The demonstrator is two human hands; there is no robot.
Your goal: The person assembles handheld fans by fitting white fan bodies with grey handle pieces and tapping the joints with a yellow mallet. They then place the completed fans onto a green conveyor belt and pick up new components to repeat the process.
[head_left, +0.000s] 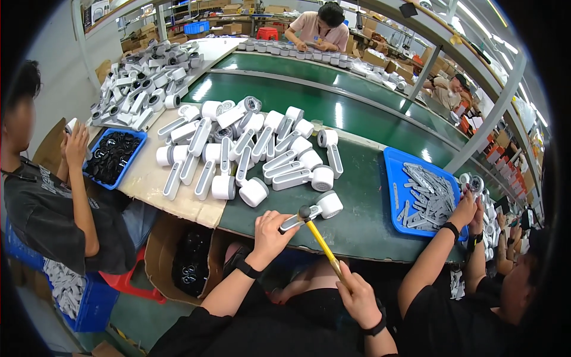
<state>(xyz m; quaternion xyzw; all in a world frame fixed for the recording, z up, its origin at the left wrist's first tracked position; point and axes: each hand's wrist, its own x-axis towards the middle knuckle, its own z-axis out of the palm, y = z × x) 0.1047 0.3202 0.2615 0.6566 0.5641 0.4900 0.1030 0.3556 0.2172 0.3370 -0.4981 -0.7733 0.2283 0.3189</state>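
Note:
My left hand (pixel 270 238) is closed around the handle of a white handheld device with a round, drum-shaped head (pixel 329 204), which lies at the near edge of the green worktop. A hammer (pixel 324 245) with a yellow shaft and a dark, rounded head is gripped in my right hand (pixel 359 299). Its head is over the device's handle; whether the two touch I cannot tell. Just beyond my left hand, a heap of similar white devices (pixel 288 163) covers the worktop, their handles pointing various ways.
A blue tray (pixel 388 178) of grey strips stands right; a co-worker's hands (pixel 466 211) work beside it. Another blue tray (pixel 143 138) with black parts is left, near a seated person (pixel 59 220). A green conveyor (pixel 297 89) runs behind. An open carton (pixel 160 262) sits below.

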